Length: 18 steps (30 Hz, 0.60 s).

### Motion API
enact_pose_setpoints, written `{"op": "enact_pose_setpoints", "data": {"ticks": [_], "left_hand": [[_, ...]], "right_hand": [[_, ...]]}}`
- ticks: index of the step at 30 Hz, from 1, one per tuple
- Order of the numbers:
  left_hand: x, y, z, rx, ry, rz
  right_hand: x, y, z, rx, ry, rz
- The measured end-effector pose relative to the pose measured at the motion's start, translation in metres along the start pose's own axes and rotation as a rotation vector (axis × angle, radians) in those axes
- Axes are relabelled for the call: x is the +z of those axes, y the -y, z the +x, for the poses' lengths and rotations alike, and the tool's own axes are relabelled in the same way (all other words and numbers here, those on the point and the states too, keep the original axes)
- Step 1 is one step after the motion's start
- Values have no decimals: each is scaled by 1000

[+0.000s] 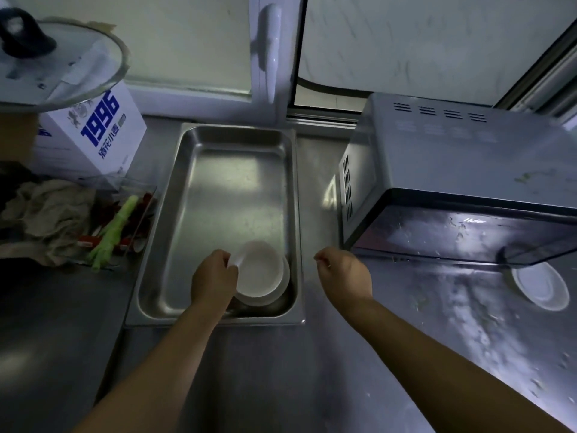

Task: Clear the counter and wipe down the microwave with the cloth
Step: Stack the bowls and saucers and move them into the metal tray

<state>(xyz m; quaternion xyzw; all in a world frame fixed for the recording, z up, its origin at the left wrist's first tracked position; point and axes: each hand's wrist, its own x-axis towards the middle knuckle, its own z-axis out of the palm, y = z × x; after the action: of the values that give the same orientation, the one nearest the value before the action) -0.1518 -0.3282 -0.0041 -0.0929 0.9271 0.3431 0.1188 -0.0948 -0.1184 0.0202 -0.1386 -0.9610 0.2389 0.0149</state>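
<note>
- The left hand [214, 275], in the lower middle of the frame, pinches the near rim of a white bowl [259, 268]. This bowl sits on another white dish inside the metal tray [218, 182], in the tray's lower right corner. If the fingers let go while the bowl is tilted, I think it can slide off the dish below and knock the tray wall.
- The right hand [343, 273] hovers to the right of the tray with its fingers curled and it holds nothing. It is near the corner of the microwave [452, 170], so a quick move could hit this corner.
- One white plate [541, 287] lies on the wet counter [312, 370] at the right edge, partly under the front of the microwave. The surface shows water streaks, so the plate may slip when it is lifted.
- The cloth [46, 214] lies crumpled at the left edge, well apart from the microwave, beside some utensils. Pulling it out carelessly could drag these utensils with it.
- A glass lid [62, 60] in the upper left rests on a white box [96, 132] and looks unsteady to me; a bump to the box could bring it down.
</note>
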Motion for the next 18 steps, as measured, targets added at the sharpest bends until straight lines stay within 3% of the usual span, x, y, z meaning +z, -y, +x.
{"op": "enact_pose_setpoints", "data": {"ticks": [4,8,18], "left_hand": [[3,-24,-13,229,-179,109],[24,-62,-38,514,-224,158],[118,-159,-109,743,35,85]], "right_hand": [[-5,-14,-13,32,-25,30],[-21,-36,-30,96,-85,39],[-103,-166,-84,311,-134,-43]]}}
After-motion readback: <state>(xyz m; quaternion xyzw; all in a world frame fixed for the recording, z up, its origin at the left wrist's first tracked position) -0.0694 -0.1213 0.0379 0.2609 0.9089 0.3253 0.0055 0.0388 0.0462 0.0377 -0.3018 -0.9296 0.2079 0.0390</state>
